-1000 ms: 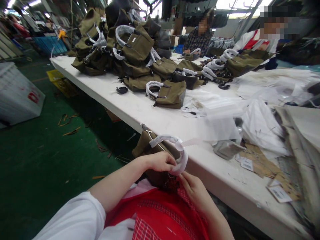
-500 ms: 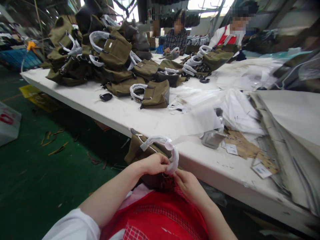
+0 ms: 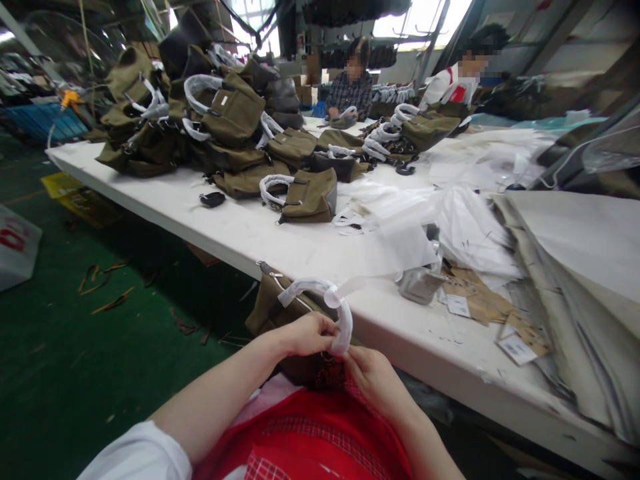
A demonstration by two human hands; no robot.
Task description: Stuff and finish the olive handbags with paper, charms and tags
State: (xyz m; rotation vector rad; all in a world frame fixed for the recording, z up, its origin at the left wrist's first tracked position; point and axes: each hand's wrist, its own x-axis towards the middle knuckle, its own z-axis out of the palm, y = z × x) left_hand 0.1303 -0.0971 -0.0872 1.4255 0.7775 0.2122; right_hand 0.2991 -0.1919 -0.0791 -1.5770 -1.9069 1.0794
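Note:
An olive handbag (image 3: 265, 300) rests against my lap at the table's edge, its zip showing along the top. Its arched handle (image 3: 345, 327) is wrapped in white film. My left hand (image 3: 313, 333) is closed, pinching the wrapped handle near its lower end. Just right of that end, my right hand (image 3: 367, 370) has its fingers pressed together at the handle's base. What the right fingertips grip, if anything, is hidden by the hand and the handle. A chain-like dark part (image 3: 330, 373) hangs below the handle.
On the white table (image 3: 320, 250) lies a large pile of olive handbags (image 3: 230, 113), with one bag (image 3: 313, 197) nearer me. White film sheets (image 3: 465, 233), a metal box (image 3: 420, 283) and cardboard tags (image 3: 517, 347) lie right. Two people (image 3: 350, 87) work across the table.
Both hands stay at the wrapped handle's lower end, with only slight finger movement. The view has shifted a little. The person at the far right has leaned and turned slightly.

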